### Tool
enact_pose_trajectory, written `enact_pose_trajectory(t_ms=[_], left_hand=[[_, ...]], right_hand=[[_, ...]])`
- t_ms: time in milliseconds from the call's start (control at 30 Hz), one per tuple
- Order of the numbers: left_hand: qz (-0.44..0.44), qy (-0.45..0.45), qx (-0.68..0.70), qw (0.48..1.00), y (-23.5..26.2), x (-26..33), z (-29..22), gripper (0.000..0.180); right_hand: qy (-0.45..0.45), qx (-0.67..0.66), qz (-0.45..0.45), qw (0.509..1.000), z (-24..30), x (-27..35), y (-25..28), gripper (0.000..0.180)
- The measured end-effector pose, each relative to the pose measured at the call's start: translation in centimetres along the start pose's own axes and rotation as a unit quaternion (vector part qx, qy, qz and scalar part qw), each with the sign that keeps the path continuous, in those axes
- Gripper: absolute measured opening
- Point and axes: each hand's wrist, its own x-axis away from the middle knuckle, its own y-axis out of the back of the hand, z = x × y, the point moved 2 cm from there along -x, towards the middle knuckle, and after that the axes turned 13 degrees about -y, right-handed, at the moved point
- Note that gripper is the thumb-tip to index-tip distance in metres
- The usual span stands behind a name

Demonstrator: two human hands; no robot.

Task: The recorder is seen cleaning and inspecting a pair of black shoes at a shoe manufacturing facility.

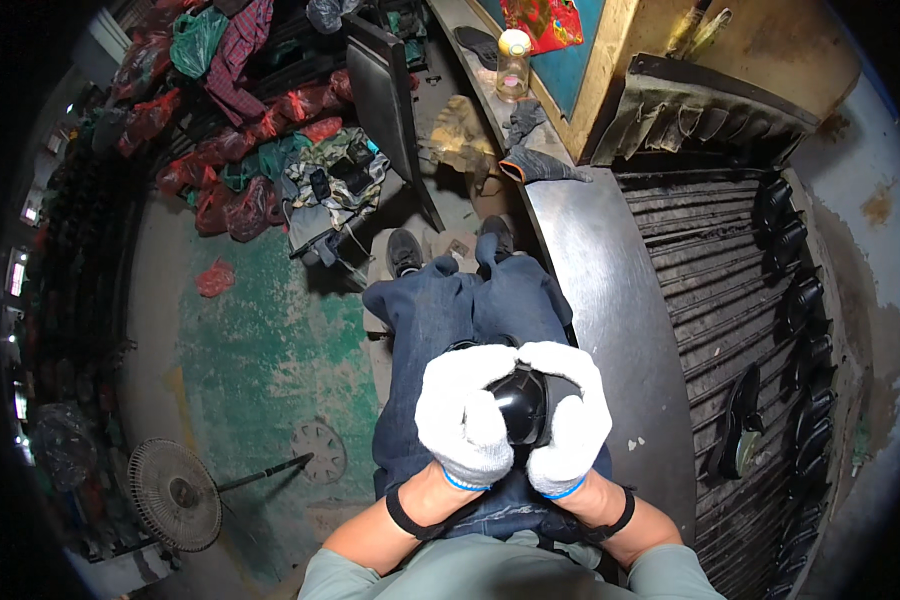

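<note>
"Where is the thing you hold?"

"Between my left fingers [475, 368] and right fingers [567, 362], in white gloves [450, 405]: a glossy black piece [520, 405], probably a shoe. Both are curled around it, gripping."

"Which fingers are nearer, and which way does it point?"

"Neither; both touch its sides. Its long axis seems to run away from my body, though gloves hide much."

"And nearby?"

"Jeans [425, 325] beneath my fingers; to their right, a metal worktop [610, 270], then a rack [685, 330] of black shoes [741, 400]."
</note>
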Motion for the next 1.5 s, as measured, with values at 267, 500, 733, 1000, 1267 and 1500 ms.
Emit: enact_pose_trajectory(t_ms=[267, 500, 733, 1000, 1267, 1500], left_hand=[[-0.002, 0.272, 0.068, 0.96, 2.7, 3.4, -3.2, 0.06], [-0.152, 0.641, 0.33, 0.676, 4.2, 7.5, -4.5, 0.045], [-0.156, 0.683, 0.369, 0.611, 4.2, 8.0, -4.4, 0.042], [-0.081, 0.659, 0.336, 0.668, 6.0, 8.9, -2.3, 0.048], [0.096, 0.446, 0.084, 0.886, 6.8, 6.6, -3.8, 0.097], [0.084, 0.32, 0.04, 0.943, 5.6, 4.8, -3.4, 0.105]], right_hand=[[-0.143, 0.032, 0.106, 0.984, 1.4, 4.6, 2.8, 0.069], [-0.354, 0.129, 0.116, 0.919, -0.2, 9.3, 3.8, 0.06], [-0.252, 0.166, 0.102, 0.948, -1.7, 10.1, 2.5, 0.053], [-0.103, 0.303, 0.257, 0.912, -0.4, 4.9, 3.1, 0.047], [-0.261, -0.012, 0.156, 0.953, -3.9, 1.3, -1.7, 0.092], [-0.159, 0.073, 0.218, 0.96, -1.6, 4.4, -1.1, 0.138]])
